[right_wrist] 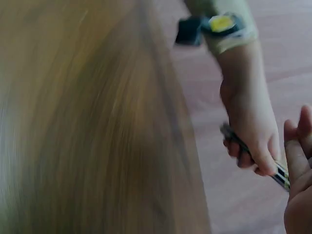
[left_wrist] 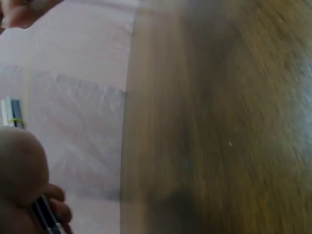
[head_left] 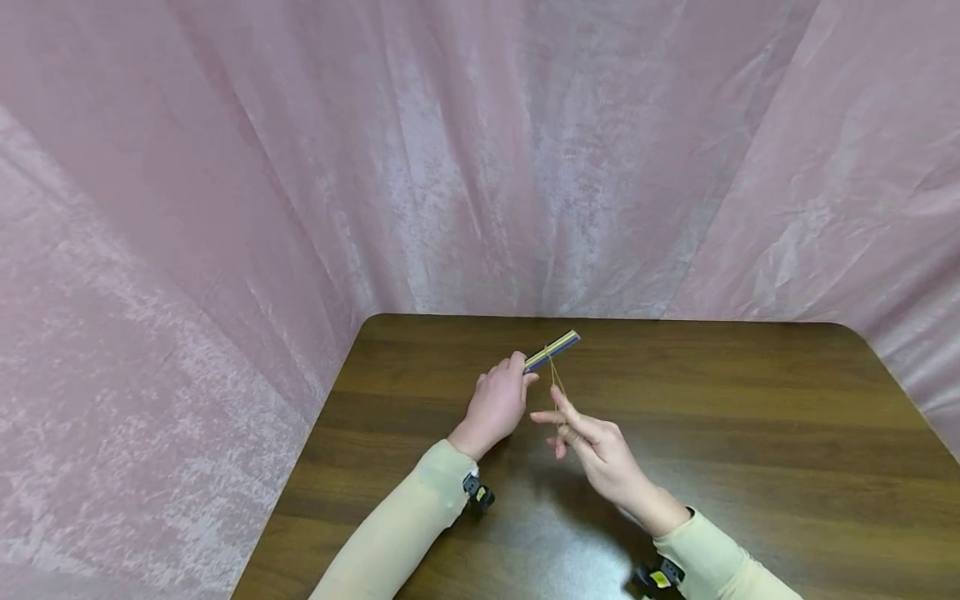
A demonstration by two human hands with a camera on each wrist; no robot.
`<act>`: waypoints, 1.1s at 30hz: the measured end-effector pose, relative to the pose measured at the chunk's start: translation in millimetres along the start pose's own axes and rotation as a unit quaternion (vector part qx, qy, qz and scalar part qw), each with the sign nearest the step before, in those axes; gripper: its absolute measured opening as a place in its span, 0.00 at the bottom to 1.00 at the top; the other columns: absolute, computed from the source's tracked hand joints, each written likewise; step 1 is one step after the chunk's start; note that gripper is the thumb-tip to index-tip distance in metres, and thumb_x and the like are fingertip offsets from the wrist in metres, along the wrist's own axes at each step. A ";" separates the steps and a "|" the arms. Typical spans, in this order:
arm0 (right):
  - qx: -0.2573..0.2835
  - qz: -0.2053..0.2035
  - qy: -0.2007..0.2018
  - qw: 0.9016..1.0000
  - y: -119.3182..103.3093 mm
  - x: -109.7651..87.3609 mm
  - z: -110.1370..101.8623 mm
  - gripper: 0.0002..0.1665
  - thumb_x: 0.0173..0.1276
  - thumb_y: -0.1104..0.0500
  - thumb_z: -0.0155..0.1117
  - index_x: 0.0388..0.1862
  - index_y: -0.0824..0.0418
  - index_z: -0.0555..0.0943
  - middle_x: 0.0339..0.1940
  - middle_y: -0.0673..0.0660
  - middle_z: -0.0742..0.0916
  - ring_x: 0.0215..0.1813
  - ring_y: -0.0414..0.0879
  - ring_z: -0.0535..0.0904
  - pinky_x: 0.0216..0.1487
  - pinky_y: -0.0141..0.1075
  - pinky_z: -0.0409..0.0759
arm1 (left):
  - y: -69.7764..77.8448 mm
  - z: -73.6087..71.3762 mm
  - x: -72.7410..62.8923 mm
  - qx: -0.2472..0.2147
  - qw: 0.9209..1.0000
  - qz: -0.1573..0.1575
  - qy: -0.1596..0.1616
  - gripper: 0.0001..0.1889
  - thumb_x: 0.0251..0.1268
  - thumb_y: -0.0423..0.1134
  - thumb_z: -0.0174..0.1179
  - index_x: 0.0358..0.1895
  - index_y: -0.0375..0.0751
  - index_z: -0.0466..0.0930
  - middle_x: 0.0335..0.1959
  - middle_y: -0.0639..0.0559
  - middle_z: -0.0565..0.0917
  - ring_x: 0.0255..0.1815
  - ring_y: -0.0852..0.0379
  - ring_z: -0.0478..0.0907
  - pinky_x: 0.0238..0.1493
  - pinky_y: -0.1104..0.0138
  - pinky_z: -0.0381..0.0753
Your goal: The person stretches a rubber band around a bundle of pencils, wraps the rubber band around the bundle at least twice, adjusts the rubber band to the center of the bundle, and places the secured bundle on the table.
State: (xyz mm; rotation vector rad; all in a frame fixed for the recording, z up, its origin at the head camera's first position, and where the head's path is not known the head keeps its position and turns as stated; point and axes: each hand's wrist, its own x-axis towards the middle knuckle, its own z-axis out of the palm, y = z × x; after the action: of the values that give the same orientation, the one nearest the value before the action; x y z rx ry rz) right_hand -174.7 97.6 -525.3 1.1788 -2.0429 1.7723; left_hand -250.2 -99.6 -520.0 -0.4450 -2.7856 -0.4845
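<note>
My left hand (head_left: 497, 402) grips a bundle of slim, pencil-like sticks (head_left: 567, 340) in blue, yellow and white. Its far end sticks out up and right, above the table. A thin yellowish rubber band (head_left: 552, 367) loops round the sticks and runs down, taut, to my right hand (head_left: 600, 446), whose fingers are spread within its strands. In the left wrist view, the band crosses the sticks (left_wrist: 14, 109) beyond the left hand (left_wrist: 22, 168), and their dark near end shows below it. At the edge of the right wrist view are the right hand's fairly straight fingers (right_wrist: 296, 161).
Both hands are over a brown wood-grain table (head_left: 750, 433) with rounded far corners. Pink velvety drapes (head_left: 480, 167) hang behind it and along its sides. A small dark camera (head_left: 478, 492) is strapped to the left wrist, another (head_left: 660, 577) to the right.
</note>
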 end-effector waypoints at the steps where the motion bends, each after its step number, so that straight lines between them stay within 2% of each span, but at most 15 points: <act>1: 0.044 0.032 0.011 0.998 -2.1 -0.2 1.5 0.44 0.81 0.79 0.47 0.90 0.55 0.53 0.61 0.69 0.87 0.29 0.46 0.81 0.51 0.41 0.87 | 1.8 0.3 1.3 -0.006 1.000 -0.006 0.012 0.14 0.83 0.49 0.56 0.52 0.40 0.72 0.32 0.51 0.78 0.33 0.50 0.81 0.33 0.58 0.73; 3: 0.141 0.104 0.033 0.984 -7.4 0.2 5.3 0.43 0.88 0.70 0.42 0.91 0.47 0.43 0.67 0.69 0.84 0.31 0.44 0.79 0.57 0.45 0.86 | 6.0 0.2 4.5 -0.018 0.999 -0.015 0.043 0.15 0.83 0.48 0.57 0.54 0.39 0.73 0.34 0.50 0.80 0.35 0.49 0.81 0.35 0.57 0.73; 5: 0.241 0.170 0.060 0.954 -13.7 3.8 8.7 0.40 0.91 0.59 0.38 0.91 0.39 0.36 0.73 0.64 0.81 0.34 0.39 0.76 0.62 0.43 0.83 | 10.1 -1.2 8.6 -0.023 0.997 -0.019 0.074 0.15 0.82 0.47 0.58 0.56 0.39 0.74 0.37 0.49 0.82 0.38 0.48 0.82 0.37 0.57 0.74; 7: 0.342 0.221 0.099 0.908 -19.9 10.5 10.8 0.39 0.90 0.50 0.37 0.91 0.39 0.36 0.75 0.58 0.80 0.35 0.34 0.76 0.63 0.38 0.82 | 13.7 -3.2 11.0 -0.021 0.995 -0.014 0.101 0.16 0.81 0.47 0.60 0.57 0.38 0.76 0.40 0.48 0.83 0.41 0.47 0.82 0.39 0.56 0.74; 9: 0.437 0.251 0.139 0.853 -23.6 17.9 8.4 0.41 0.88 0.46 0.38 0.91 0.45 0.39 0.73 0.52 0.82 0.37 0.32 0.79 0.60 0.30 0.81 | 15.1 -4.0 11.5 -0.012 0.993 0.005 0.121 0.17 0.80 0.47 0.61 0.57 0.38 0.76 0.40 0.48 0.82 0.42 0.47 0.81 0.40 0.56 0.74; 10: 0.478 0.259 0.158 0.824 -24.5 21.1 5.9 0.40 0.87 0.45 0.39 0.91 0.49 0.44 0.70 0.50 0.84 0.37 0.31 0.81 0.58 0.27 0.81 | 14.9 -4.2 11.2 -0.006 0.992 0.016 0.127 0.17 0.79 0.47 0.62 0.57 0.39 0.76 0.41 0.48 0.81 0.42 0.47 0.80 0.41 0.56 0.74; 12: 0.542 0.268 0.189 0.774 -23.7 26.0 -1.2 0.36 0.85 0.45 0.41 0.86 0.57 0.60 0.62 0.49 0.88 0.39 0.32 0.84 0.54 0.24 0.81 | 12.6 -3.9 10.0 0.013 0.990 0.041 0.134 0.17 0.77 0.48 0.63 0.57 0.40 0.77 0.41 0.49 0.80 0.43 0.48 0.79 0.43 0.56 0.72; 14: 0.583 0.270 0.201 0.739 -20.2 26.9 -9.8 0.31 0.85 0.46 0.42 0.75 0.63 0.72 0.55 0.51 0.90 0.39 0.34 0.86 0.53 0.23 0.80 | 8.6 -2.9 8.4 0.036 0.988 0.070 0.134 0.18 0.75 0.49 0.64 0.57 0.42 0.77 0.40 0.50 0.79 0.42 0.49 0.78 0.43 0.56 0.71; 16: 0.598 0.272 0.211 0.724 -16.3 24.8 -16.7 0.27 0.85 0.46 0.44 0.63 0.62 0.79 0.48 0.52 0.91 0.38 0.34 0.86 0.53 0.24 0.81 | 4.5 -2.5 6.9 0.058 0.985 0.098 0.127 0.18 0.73 0.49 0.67 0.57 0.44 0.78 0.40 0.51 0.78 0.41 0.49 0.77 0.44 0.56 0.71; 18: 0.597 0.272 0.215 0.723 -12.7 21.8 -22.1 0.24 0.84 0.45 0.46 0.58 0.62 0.79 0.45 0.52 0.91 0.36 0.33 0.86 0.51 0.24 0.82 | 0.5 -1.8 5.1 0.084 0.981 0.130 0.119 0.18 0.72 0.50 0.68 0.56 0.45 0.78 0.39 0.52 0.77 0.39 0.50 0.76 0.44 0.57 0.71; 19: 0.594 0.273 0.214 0.726 -11.1 20.5 -24.0 0.24 0.84 0.45 0.47 0.58 0.62 0.79 0.44 0.52 0.92 0.35 0.33 0.86 0.50 0.24 0.82 | -2.0 -2.0 4.3 0.093 0.979 0.144 0.114 0.19 0.71 0.50 0.69 0.56 0.46 0.78 0.38 0.53 0.76 0.39 0.51 0.75 0.45 0.57 0.71; 21: 0.586 0.275 0.210 0.733 -7.8 18.0 -26.9 0.24 0.84 0.44 0.48 0.57 0.61 0.78 0.43 0.53 0.92 0.33 0.33 0.86 0.47 0.24 0.83 | -6.8 -2.1 2.9 0.105 0.975 0.168 0.104 0.19 0.70 0.50 0.70 0.56 0.47 0.78 0.37 0.53 0.75 0.39 0.51 0.75 0.45 0.57 0.71; 24: 0.566 0.286 0.193 0.749 -2.5 14.6 -29.5 0.27 0.85 0.43 0.47 0.60 0.61 0.82 0.40 0.51 0.92 0.31 0.33 0.86 0.42 0.22 0.82 | -13.3 -1.8 0.3 0.122 0.970 0.192 0.089 0.19 0.70 0.51 0.70 0.55 0.48 0.77 0.36 0.53 0.73 0.38 0.52 0.74 0.46 0.57 0.71; 29: 0.463 0.339 0.192 0.796 4.7 9.4 -30.3 0.22 0.87 0.45 0.52 0.55 0.55 0.89 0.31 0.46 0.87 0.27 0.30 0.82 0.37 0.21 0.81 | -18.6 -1.8 -4.7 0.165 0.955 0.232 0.077 0.16 0.72 0.53 0.68 0.53 0.51 0.78 0.37 0.52 0.74 0.39 0.52 0.75 0.49 0.56 0.72; 33: 0.361 0.380 0.204 0.827 8.2 8.5 -28.6 0.12 0.84 0.54 0.62 0.52 0.58 0.88 0.24 0.45 0.82 0.24 0.31 0.78 0.36 0.24 0.82 | -18.2 -4.3 -8.3 0.191 0.943 0.263 0.077 0.18 0.70 0.54 0.68 0.55 0.52 0.78 0.39 0.52 0.75 0.40 0.51 0.75 0.49 0.55 0.71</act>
State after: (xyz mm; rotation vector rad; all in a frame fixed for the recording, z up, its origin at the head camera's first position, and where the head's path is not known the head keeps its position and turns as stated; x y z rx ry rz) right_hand -195.6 119.4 -518.6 -0.0736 -1.6933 2.9998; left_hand -248.0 -119.5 -523.9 -0.9628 -2.3857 0.1353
